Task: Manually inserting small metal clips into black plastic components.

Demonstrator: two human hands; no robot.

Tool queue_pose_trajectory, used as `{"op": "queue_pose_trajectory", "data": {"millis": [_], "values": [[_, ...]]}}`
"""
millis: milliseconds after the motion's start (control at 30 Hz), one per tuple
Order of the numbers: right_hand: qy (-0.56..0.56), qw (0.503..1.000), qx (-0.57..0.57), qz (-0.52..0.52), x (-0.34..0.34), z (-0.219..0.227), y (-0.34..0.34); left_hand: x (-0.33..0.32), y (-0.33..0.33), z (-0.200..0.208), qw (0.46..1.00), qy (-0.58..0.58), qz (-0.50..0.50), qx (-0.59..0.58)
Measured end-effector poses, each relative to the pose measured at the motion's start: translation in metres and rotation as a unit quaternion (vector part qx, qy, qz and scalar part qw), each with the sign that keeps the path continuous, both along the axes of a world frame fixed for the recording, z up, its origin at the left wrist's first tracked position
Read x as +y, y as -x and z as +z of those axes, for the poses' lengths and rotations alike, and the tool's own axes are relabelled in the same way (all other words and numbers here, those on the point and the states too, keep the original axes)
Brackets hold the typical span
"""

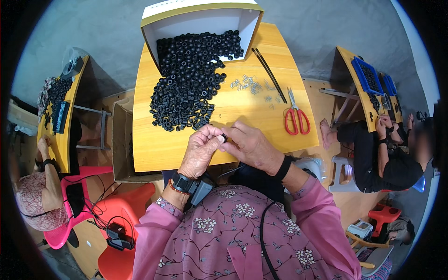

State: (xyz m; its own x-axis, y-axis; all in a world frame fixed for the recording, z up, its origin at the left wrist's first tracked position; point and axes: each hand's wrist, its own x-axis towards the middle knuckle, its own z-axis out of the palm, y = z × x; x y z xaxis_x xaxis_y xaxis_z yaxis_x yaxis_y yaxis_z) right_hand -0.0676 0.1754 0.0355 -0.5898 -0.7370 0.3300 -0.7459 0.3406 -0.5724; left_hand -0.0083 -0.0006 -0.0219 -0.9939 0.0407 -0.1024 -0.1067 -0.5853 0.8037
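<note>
Above the table's near edge my two hands meet at a small black plastic part [224,138]. My left hand [199,150] pinches it between thumb and fingers. The fingers of my right hand [254,147] are bent and closed against the same part, covering much of it. Just beyond them, a large heap of black round bead-like parts [186,79] spills out of a tipped white box [200,21] onto the wooden table [261,126]. Small silvery metal pieces [249,84] lie scattered right of the heap.
Scissors with red handles [297,121] and two dark sticks [269,74] lie on the right side. A cardboard box [122,140] stands left of the table. Red chair [123,219] is at my lower left. People work at tables on both sides.
</note>
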Motion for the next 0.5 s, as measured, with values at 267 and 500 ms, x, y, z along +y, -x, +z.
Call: {"op": "queue_pose_trajectory", "data": {"millis": [267,500], "values": [[0.021,0.999,0.048,-0.009,0.002,0.0,0.001,0.0,0.002,0.009,1.0,0.022,-0.006,-0.007],[-0.019,0.997,0.073,-0.001,0.003,0.001,-0.001,0.0,0.002,0.004,0.995,0.096,-0.015,0.005]]}}
